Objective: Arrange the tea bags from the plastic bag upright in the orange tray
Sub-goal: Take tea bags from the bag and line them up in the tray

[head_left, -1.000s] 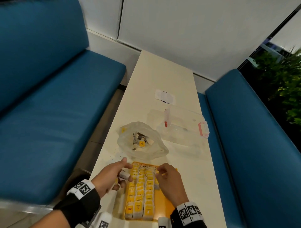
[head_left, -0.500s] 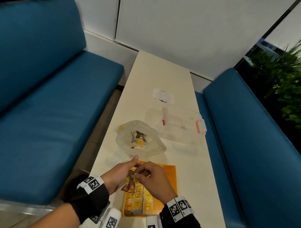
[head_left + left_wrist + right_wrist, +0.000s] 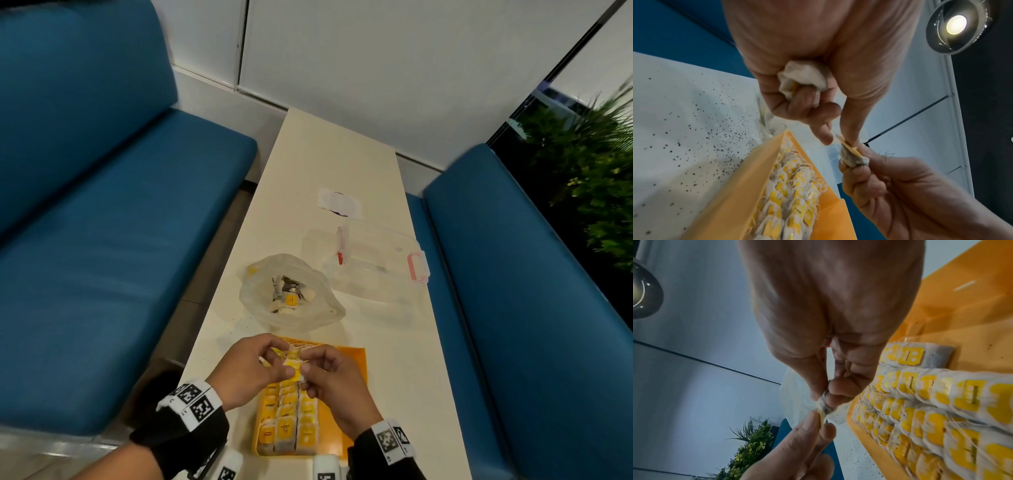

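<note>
The orange tray lies at the table's near end with rows of upright tea bags filling its left part; its right part is bare. Both hands meet just above its far end. My left hand and right hand together pinch one tea bag with a yellow tag. In the left wrist view my left hand also keeps a second, crumpled tea bag under its curled fingers. The right wrist view shows my right hand pinching the shared tea bag. The plastic bag lies open just beyond the tray.
A clear plastic box with pink latches stands right of the bag, and a white paper scrap lies farther back. Tea specks dot the table left of the tray. Blue benches flank the narrow table; a plant stands at right.
My hands were apart at the tray's far end, the right one touching the rows. They have come together and lifted slightly, both now pinching one tea bag.
</note>
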